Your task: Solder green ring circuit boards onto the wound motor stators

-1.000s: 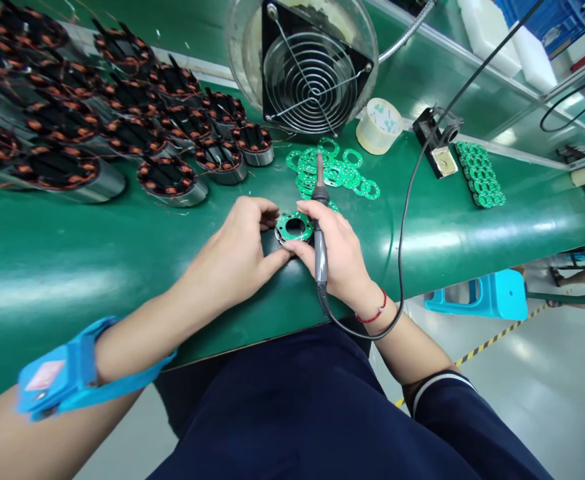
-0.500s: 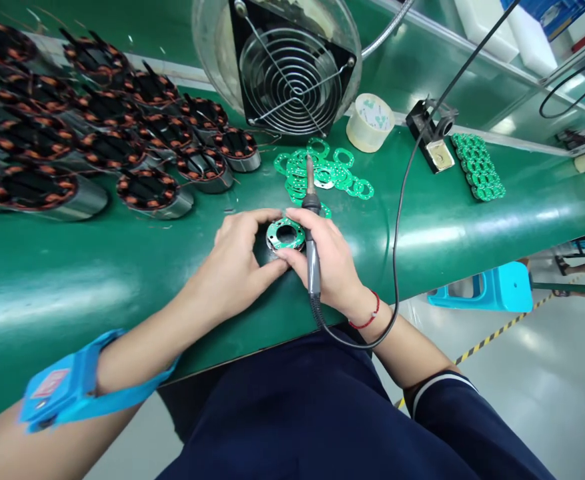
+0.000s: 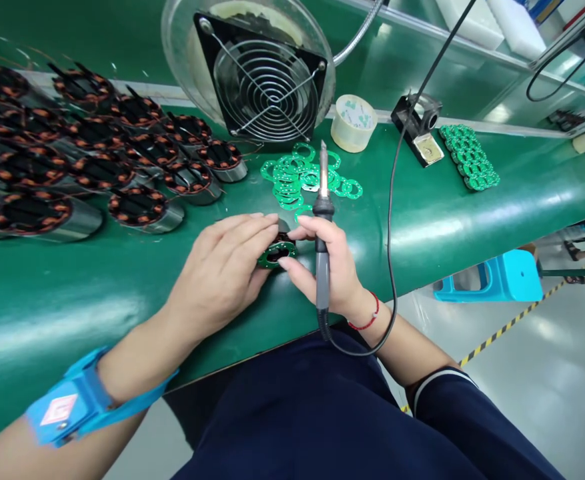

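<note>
My left hand (image 3: 222, 270) and my right hand (image 3: 329, 267) both grip a small motor stator with a green ring circuit board (image 3: 276, 255) on top, at the near edge of the green bench. The left hand's fingers lie flat over it and hide most of the stator. A soldering iron (image 3: 322, 220) is tucked in my right hand, its tip pointing up and away. A blue wrist strap (image 3: 79, 400) is on my left forearm.
Several copper-wound stators (image 3: 142, 207) fill the bench's left. Loose green ring boards (image 3: 302, 177) lie beyond my hands, more in a stack (image 3: 469, 157) at right. A fan (image 3: 262, 80), tape roll (image 3: 355, 121) and iron stand (image 3: 419, 130) sit behind. A blue stool (image 3: 497, 280) stands on the floor.
My left hand has slid over the ring board and tilted the stator, covering most of it. The iron's tip has lifted more upright. The view has shifted, so everything sits further left.
</note>
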The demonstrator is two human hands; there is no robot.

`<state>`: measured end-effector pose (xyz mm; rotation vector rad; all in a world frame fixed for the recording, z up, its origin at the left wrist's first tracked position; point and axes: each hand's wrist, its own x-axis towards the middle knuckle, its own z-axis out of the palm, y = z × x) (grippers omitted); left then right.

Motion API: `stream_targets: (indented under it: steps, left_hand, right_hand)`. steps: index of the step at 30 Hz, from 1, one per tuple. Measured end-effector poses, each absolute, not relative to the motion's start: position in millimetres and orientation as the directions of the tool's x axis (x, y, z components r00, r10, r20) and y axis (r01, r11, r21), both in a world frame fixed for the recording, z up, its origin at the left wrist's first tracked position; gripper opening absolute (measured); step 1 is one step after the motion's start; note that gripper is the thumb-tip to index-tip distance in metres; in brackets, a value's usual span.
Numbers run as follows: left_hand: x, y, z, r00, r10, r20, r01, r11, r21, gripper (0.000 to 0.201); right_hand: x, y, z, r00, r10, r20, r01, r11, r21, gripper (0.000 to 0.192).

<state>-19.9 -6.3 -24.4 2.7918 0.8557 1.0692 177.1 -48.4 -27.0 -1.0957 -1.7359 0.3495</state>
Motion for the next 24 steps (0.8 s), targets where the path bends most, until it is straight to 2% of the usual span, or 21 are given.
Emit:
stream_targets:
  steps: [4, 8, 12, 15, 19, 21, 24]
  left_hand:
    - [-18.3, -6.7, -28.6, 0.626, 0.508, 0.592, 0.470, -0.851, 0.233, 0.071]
    - [-8.6, -6.7, -28.0, 0.688, 0.593, 0.419, 0.490, -0.805, 0.335, 0.044]
    - [-6.6, -9.6, -18.5, 0.652, 0.724, 0.223, 0.627, -0.681, 0.378, 0.040]
    - [-27.3, -22.4, -17.2, 0.529, 0.829, 0.183, 0.744, -0.557, 0.370, 0.040]
    - [-89.9, -54.5, -28.5, 0.265, 0.908, 0.324, 0.881, -0.364, 0.301, 0.035]
    - [-130.0, -64.9, -33.7, 0.103, 0.918, 0.382, 0.949, -0.206, 0.240, 0.033]
    - [-185.5, -65.5, -34.5, -0.178, 0.920, 0.348, 0.974, 0.114, 0.198, 0.038]
  right_hand:
    - [179.2, -44.9, -25.6, -0.116, 0.792, 0.599, 0.621, 0.529, -0.579, 0.038]
    - [182.3, -45.9, -24.2, -0.170, 0.793, 0.585, 0.727, 0.502, -0.468, 0.031]
    - [193.5, -49.9, -29.1, -0.024, 0.832, 0.554, 0.682, 0.419, -0.600, 0.035]
    - [204.9, -47.6, -36.7, 0.022, 0.867, 0.498, 0.650, 0.366, -0.666, 0.037]
    - [210.6, -47.8, -39.1, 0.000, 0.881, 0.474, 0.647, 0.361, -0.671, 0.034]
    - [210.3, -49.4, -37.7, -0.020, 0.887, 0.462, 0.647, 0.363, -0.670, 0.033]
    - [210.3, -50.4, -38.0, -0.043, 0.895, 0.445, 0.644, 0.365, -0.672, 0.033]
